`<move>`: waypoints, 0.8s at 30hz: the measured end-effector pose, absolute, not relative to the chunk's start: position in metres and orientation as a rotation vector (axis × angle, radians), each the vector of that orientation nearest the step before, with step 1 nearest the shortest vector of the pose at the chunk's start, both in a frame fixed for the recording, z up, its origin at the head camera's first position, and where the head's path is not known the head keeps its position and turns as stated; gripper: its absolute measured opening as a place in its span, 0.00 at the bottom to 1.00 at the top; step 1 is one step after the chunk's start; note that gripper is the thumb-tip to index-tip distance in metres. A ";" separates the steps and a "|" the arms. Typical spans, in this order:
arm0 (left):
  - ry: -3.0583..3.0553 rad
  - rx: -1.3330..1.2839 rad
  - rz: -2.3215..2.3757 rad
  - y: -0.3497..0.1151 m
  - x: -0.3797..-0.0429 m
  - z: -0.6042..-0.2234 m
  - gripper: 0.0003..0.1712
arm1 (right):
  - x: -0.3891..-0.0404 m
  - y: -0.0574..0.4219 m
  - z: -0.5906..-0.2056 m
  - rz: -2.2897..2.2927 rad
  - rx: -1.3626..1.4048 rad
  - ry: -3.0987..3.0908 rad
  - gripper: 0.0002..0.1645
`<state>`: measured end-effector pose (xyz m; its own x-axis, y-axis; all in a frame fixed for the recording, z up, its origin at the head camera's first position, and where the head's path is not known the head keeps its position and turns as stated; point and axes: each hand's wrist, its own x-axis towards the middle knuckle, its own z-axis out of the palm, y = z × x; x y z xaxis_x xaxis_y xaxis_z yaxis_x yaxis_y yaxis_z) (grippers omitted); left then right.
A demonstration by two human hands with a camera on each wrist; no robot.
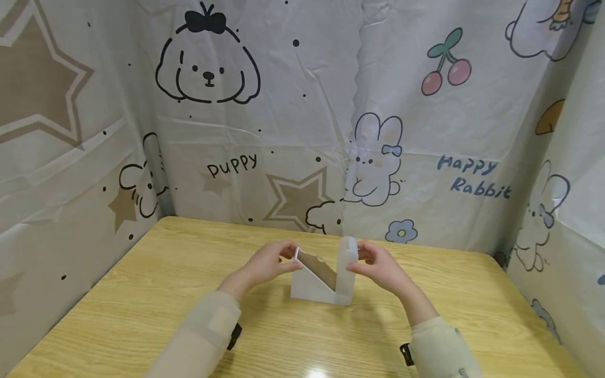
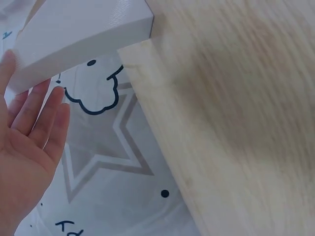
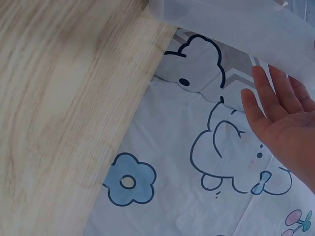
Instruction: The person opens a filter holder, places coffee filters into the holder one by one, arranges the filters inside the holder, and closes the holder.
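Note:
A white box (image 1: pixel 309 286) with a sloping open top and a brown inside stands on the table in the head view. At its right end rises a tall translucent piece (image 1: pixel 346 270) with a rounded top. My left hand (image 1: pixel 270 262) pinches the box's high left corner, thumb in front and fingers behind. The translucent piece is held at its right edge by my right hand (image 1: pixel 379 266). In the left wrist view, the box's white wall (image 2: pixel 88 34) lies by the thumb and fingers. Right-hand fingertips are partly hidden behind the translucent piece in the right wrist view.
The wooden table (image 1: pixel 142 315) spreads around the box, its back edge just beyond it. A printed white cloth (image 1: pixel 293 115) hangs behind and along both sides. Black straps (image 1: pixel 234 336) show at both cuffs.

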<state>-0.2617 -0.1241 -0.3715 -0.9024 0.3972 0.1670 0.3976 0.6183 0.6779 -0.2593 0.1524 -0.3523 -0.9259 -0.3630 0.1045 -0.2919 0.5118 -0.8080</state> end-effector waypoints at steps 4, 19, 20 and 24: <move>-2.811 -0.718 -1.249 -0.130 -0.261 -0.380 0.20 | -0.259 0.151 -0.354 -1.395 -0.555 2.669 0.26; -2.814 -0.735 -1.318 -0.128 -0.266 -0.389 0.20 | -0.259 0.147 -0.357 -1.359 -0.512 2.693 0.29; -2.817 -0.739 -1.311 -0.128 -0.266 -0.389 0.20 | -0.259 0.147 -0.358 -1.355 -0.514 2.697 0.29; -2.835 -0.730 -1.289 -0.128 -0.266 -0.390 0.19 | -0.260 0.145 -0.361 -1.341 -0.528 2.701 0.29</move>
